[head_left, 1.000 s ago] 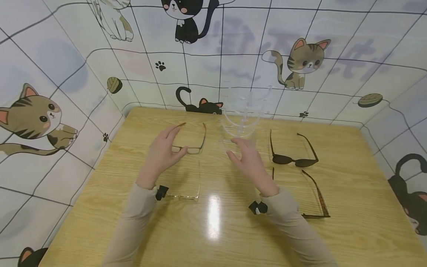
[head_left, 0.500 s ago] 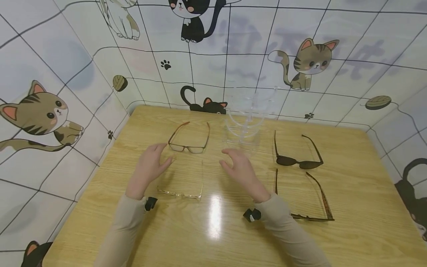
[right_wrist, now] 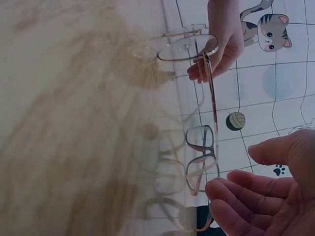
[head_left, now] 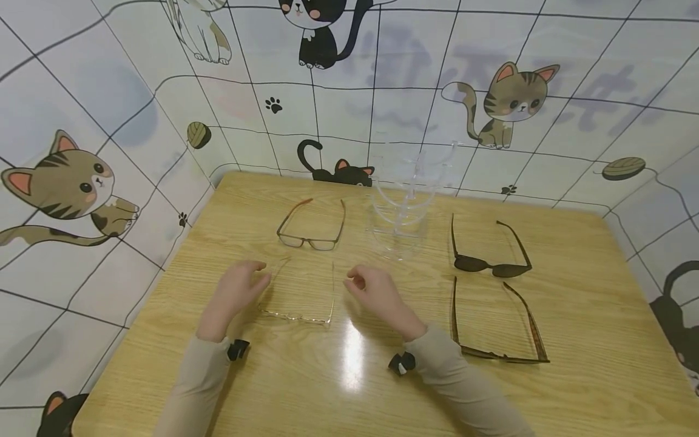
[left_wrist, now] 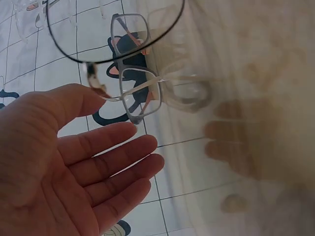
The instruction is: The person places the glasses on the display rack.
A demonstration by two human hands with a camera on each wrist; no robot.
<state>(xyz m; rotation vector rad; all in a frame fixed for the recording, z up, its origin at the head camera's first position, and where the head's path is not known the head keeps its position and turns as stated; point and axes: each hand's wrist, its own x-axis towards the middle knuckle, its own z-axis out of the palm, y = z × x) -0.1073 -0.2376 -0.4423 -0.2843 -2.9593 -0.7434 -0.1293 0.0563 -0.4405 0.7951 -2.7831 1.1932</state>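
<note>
Thin-rimmed clear glasses lie on the table between both hands, temples pointing to the back. My left hand is beside their left side, fingers loosely bent and thumb out; in the left wrist view the palm of the left hand holds nothing, the thumb near the frame. Just right of the right temple is my right hand, fingers relaxed, empty; the right wrist view shows the right hand with thumb and fingers apart. Brown-framed glasses lie behind the clear pair.
A clear acrylic stand is at the back middle of the wooden table. To the right lie dark sunglasses and, nearer, tortoiseshell glasses. A cat-patterned wall covering rises behind the table and at both sides.
Both hands have moved back toward the near side, away from the brown-framed glasses and the stand, to either side of the clear glasses. The view has shifted slightly.
</note>
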